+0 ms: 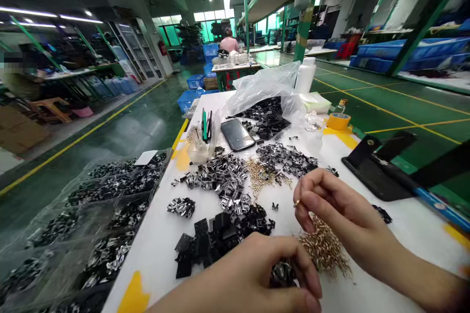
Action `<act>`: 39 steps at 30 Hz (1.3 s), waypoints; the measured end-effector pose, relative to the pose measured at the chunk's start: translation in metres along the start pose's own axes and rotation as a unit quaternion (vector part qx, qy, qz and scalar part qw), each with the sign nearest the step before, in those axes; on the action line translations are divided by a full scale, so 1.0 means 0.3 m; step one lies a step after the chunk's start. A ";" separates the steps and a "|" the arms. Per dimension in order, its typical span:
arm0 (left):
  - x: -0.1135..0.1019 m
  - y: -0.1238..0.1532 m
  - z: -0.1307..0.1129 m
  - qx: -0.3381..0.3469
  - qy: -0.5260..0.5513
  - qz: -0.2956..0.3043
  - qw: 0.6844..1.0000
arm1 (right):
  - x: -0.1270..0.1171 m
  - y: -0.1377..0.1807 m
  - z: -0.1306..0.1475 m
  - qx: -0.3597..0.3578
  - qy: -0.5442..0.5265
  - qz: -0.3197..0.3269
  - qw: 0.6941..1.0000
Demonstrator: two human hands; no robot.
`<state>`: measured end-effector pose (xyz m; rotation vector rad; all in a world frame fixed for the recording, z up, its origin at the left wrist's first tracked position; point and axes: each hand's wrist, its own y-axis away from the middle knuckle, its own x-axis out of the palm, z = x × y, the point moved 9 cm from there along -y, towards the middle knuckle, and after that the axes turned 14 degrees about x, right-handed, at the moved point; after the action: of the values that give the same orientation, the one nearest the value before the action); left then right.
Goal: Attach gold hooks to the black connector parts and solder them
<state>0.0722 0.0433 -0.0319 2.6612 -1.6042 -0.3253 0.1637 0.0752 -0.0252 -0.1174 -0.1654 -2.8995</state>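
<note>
My right hand (330,200) pinches a small brass pin (295,202) between thumb and forefinger, above a heap of brass pins (324,249) on the white table (154,274). My left hand (257,274) curls at the bottom edge around a black-and-silver metal clip (282,274), which its fingers partly hide. Just left of that hand lie stacked black plastic parts (205,242). Farther up are piles of silver-and-black clips (223,176) and a smaller tangle of brass pins (260,176).
A divided plastic tray of metal clips (110,225) stands left of the table. Farther along lie a smartphone (237,134), a plastic bag (266,88), a white bottle (305,76) and yellow tape (338,121). A black stand (378,171) is on the right. A seated person (229,41) works far ahead.
</note>
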 end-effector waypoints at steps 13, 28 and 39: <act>-0.073 0.011 0.069 -0.038 0.099 -0.167 0.980 | 0.007 -0.020 -0.003 0.006 -0.018 0.016 1.000; -0.198 0.054 0.051 0.058 0.077 -0.347 0.933 | 0.079 0.064 0.089 -0.230 0.300 -0.015 0.926; -0.201 0.038 0.054 0.040 0.032 -0.323 0.945 | 0.116 0.087 0.084 -0.278 0.359 0.004 0.891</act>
<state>0.0320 0.0924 -0.0362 3.1478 -0.6917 -0.1731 0.1379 0.0451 0.0056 0.8413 0.7817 -2.6693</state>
